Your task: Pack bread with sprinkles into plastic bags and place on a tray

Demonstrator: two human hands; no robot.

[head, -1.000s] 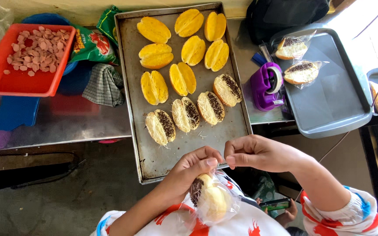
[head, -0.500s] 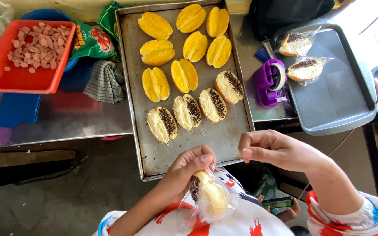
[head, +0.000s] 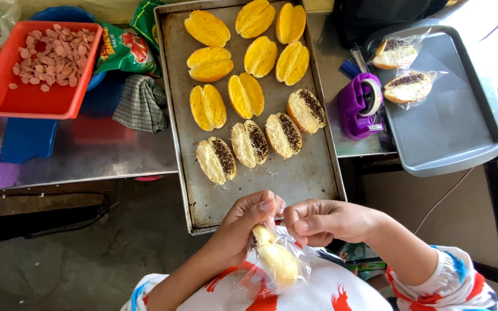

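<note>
My left hand [head: 248,224] holds a bun in a clear plastic bag [head: 276,260] close to my chest, pinching the bag's top. My right hand [head: 324,221] pinches the same bag's mouth from the right, fingertips touching the left hand's. Just beyond the hands lies a long metal baking tray [head: 312,178] with several split yellow buns [head: 246,95]; the near ones [head: 249,143] are filled with white shreds and dark sprinkles.
A grey plastic tray [head: 456,132] at the right holds two bagged buns [head: 407,86]. A purple tape dispenser [head: 359,103] stands beside it. At the left are a red tray of sliced sausage [head: 36,101], a checked cloth [head: 140,103] and a green packet [head: 123,50].
My right hand has moved left and back to the bag's mouth, meeting the left hand. The bagged bun stays in the left hand.
</note>
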